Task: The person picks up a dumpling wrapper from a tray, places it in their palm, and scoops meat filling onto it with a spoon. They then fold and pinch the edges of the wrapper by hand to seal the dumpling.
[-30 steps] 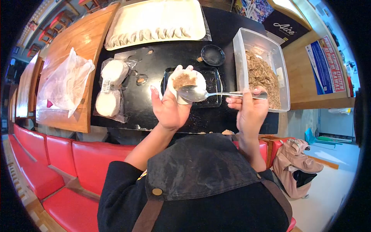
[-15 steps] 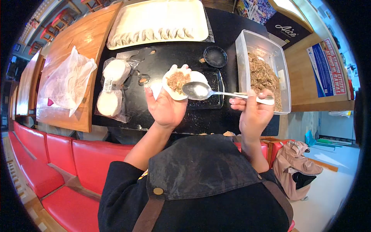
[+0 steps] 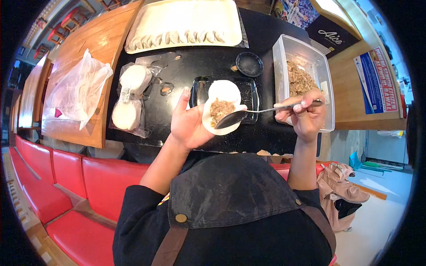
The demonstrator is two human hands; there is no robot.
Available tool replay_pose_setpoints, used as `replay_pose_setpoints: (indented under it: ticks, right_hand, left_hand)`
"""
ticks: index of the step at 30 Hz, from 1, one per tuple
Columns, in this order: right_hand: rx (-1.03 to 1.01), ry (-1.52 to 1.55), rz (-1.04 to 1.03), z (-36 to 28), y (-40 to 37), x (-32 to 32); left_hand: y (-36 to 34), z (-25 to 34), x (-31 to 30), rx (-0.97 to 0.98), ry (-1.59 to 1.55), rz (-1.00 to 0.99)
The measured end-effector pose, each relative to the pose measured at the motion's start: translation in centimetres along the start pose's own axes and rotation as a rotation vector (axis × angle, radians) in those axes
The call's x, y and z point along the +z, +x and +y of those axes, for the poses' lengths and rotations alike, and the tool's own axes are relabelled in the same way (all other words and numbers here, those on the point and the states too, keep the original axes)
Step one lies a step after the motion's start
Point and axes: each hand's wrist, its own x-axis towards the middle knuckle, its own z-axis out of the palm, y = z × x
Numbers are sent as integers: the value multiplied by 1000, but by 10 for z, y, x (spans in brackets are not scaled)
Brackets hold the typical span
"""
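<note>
Left fingers spread wide, palm up, cradling a round white dough wrapper. The left hand carries it flat and nothing pinches it. Right fingers are pinched narrow on the handle end of a shiny metal spoon, with the right hand curled round it.

Landmark: dark glossy rectangular tray on the black bench.
- Wrapper: held above the tray's near-left corner. Thin, matte, soft-looking disc, face up, with a lump of coarse brown minced filling on its middle.
- Spoon: long axis near horizontal, running across the tray's near edge. The bowl points left and a bit down, its tip touching the wrapper just below the filling. The handle points right and a bit up into the right hand.
- Second flat white wrapper: lies in the tray's left half.
- Clear rectangular plastic tub: just right of the tray, holding the same brown mince.
- Small round black dish: just beyond the tray.
- Long white tray with a row of pleated dumplings: well beyond the tray.
- Two stacks of round wrappers in clear film: left of the tray.
- Crumpled clear plastic bag: further left, on a wooden top.
</note>
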Motion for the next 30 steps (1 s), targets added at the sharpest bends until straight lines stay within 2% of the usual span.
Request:
replay_pose_setpoints:
  ticks: [2,4,9,12,15,16,18,19,22,24,26,28,29,30]
  right_hand:
    - [15,14,1,-1,2,4]
    - [-19,-7,100,-3,4,7]
    - [0,5,16,-1,2,6]
    - [56,-6,54,-1,2,13]
    - [35,-96,252,-6,2,16]
    - [33,-94,250,-8,1,17]
    - [62,-102,230,-11,-1,18]
    - [86,-103,215,-10,-2,24]
    - [64,-167,261,-4,-3,29]
    - [12,-166,312,-2,-3,30]
    - [35,-42,437,-3,-5,29]
    - [90,-19,486,-1,-8,37]
    - [153,-41,529,1,-9,43]
    - [217,-63,573,3,-10,47]
  left_hand:
    - [-1,1,-5,-38,99,-89]
    - [-1,0,-6,-27,88,-86]
    - [0,-3,-6,-24,6,-10]
    - [2,-5,-5,-71,76,-114]
    - [1,-6,-2,14,86,-62]
    - [1,-6,-2,16,88,-63]
    - [1,-8,-3,113,-112,18]
    - [1,-7,-4,97,-65,-84]
    - [2,-10,-3,97,36,-67]
    - [1,-13,-5,128,-29,-56]
    - [1,-16,-9,159,-92,-44]
    - [2,-19,-12,311,-124,-236]
    - [2,-20,-8,350,-94,-144]
    - [3,-20,-6,349,-94,-144]
